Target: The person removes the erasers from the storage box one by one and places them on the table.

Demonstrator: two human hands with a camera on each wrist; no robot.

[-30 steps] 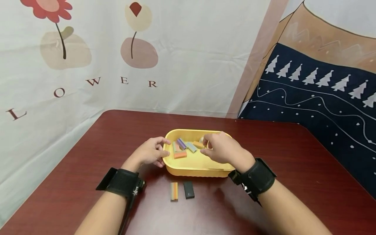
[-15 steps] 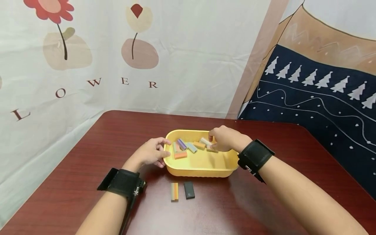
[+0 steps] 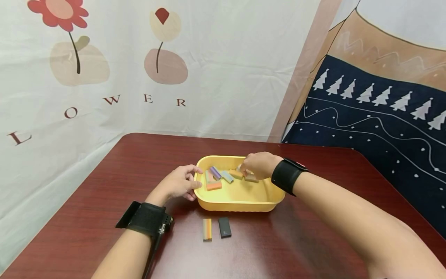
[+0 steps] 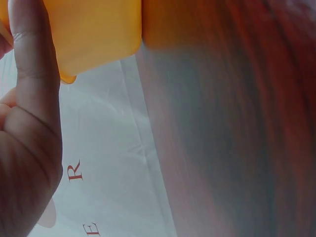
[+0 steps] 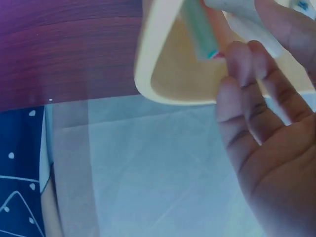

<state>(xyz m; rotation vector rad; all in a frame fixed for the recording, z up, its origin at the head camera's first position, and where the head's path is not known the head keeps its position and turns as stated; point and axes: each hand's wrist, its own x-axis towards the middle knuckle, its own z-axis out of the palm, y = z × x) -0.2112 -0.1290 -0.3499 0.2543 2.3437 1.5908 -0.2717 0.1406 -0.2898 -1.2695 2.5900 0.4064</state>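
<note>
My left hand [image 3: 179, 182] holds the left end of a yellow plastic tub [image 3: 237, 205], thumb and index finger over its rim. In the left wrist view, a long finger [image 4: 37, 74] lies along the tub's outer wall. My right hand [image 3: 259, 164] reaches into the tub's far right part, fingers bent down at a whitish oblong piece [image 3: 239, 167]. The right wrist view shows the fingertips close to the pale pieces; I cannot tell whether they pinch one. Near them lie a yellow-orange piece [image 3: 236, 174] and a tan piece [image 3: 251, 178].
Further left inside the tub are purple [image 3: 215, 173], pale blue-grey [image 3: 227, 177] and orange [image 3: 214, 186] oblong pieces. On the red-brown table [image 3: 167, 155] before the tub lie a striped bar [image 3: 207, 229] and a black block [image 3: 224, 227]. Printed cloth [image 3: 226, 89] hangs behind.
My right hand has shifted out to the right and then back left over the whitish piece, its wrist turning. The left hand has stayed at the tub's rim.
</note>
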